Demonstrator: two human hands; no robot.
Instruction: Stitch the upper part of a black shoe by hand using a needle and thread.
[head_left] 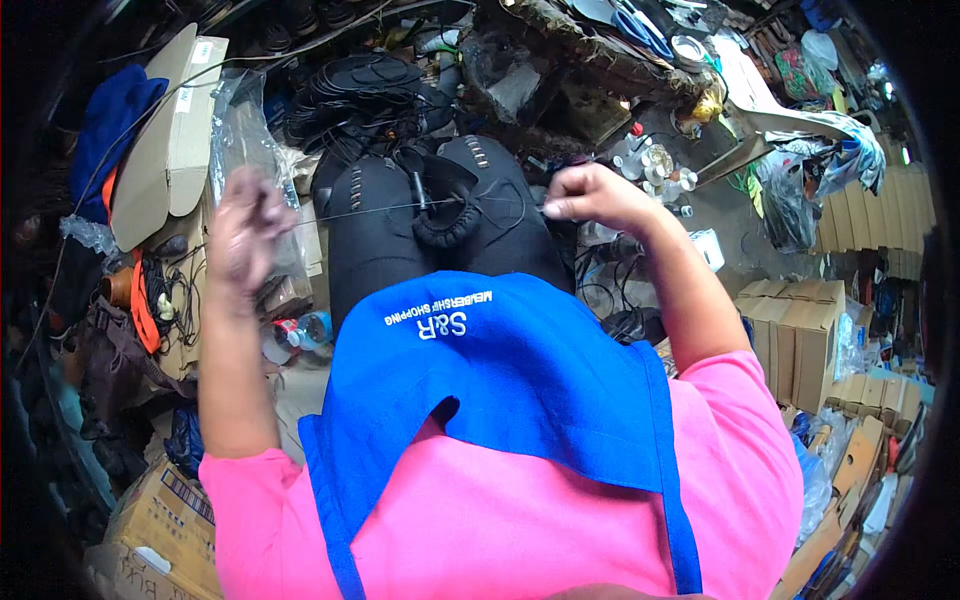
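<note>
A blue apron [520,375] covers the person's pink shirt [460,520]; beyond its edge, a gathered black ring [448,232] rests on the lap, between the dark-trousered thighs. A thin dark thread [360,211] stretches from the ring toward the raised left hand [248,225], too blurred to tell how its fingers close. The right hand [595,198] pinches the thread between thumb and curled fingers. Farther off lie coiled black cables [360,95] and, to the right, clear plastic bottles [655,165]
</note>
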